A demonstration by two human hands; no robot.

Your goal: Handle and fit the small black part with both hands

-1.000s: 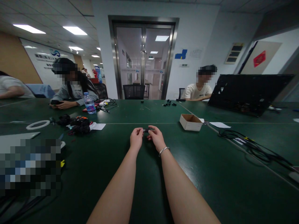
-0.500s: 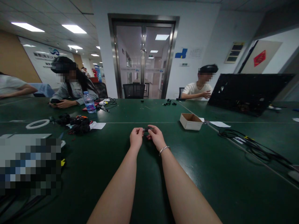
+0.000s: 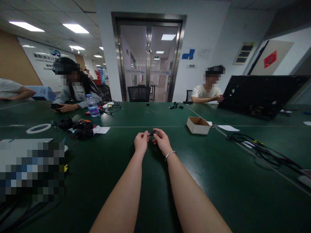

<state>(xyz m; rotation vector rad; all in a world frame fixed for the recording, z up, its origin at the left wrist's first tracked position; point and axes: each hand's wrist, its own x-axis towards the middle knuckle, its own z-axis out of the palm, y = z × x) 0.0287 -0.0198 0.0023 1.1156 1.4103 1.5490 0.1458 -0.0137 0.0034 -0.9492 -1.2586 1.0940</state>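
Between my two hands is a small black part (image 3: 151,133), too small to make out in detail. The fingertips of my left hand (image 3: 141,141) pinch its left end, where something lighter shows. My right hand (image 3: 161,141), with a silver bracelet at the wrist, grips the right end between thumb and fingers. Both hands are just above the green table (image 3: 116,181), near its middle seam. An open cardboard box (image 3: 198,125) stands to the right of my hands. Several small black pieces (image 3: 175,106) lie farther back on the table.
At the left are a bundle of black items (image 3: 82,128), a white ring (image 3: 39,128), a bottle (image 3: 92,106) and a pixelated object. Black cables (image 3: 264,153) and a large black panel (image 3: 262,97) are at the right. Other people sit across the table.
The black part has turned slightly between my fingers, and my hands have barely shifted. The person at the right has reached a hand to the edge of the black panel.
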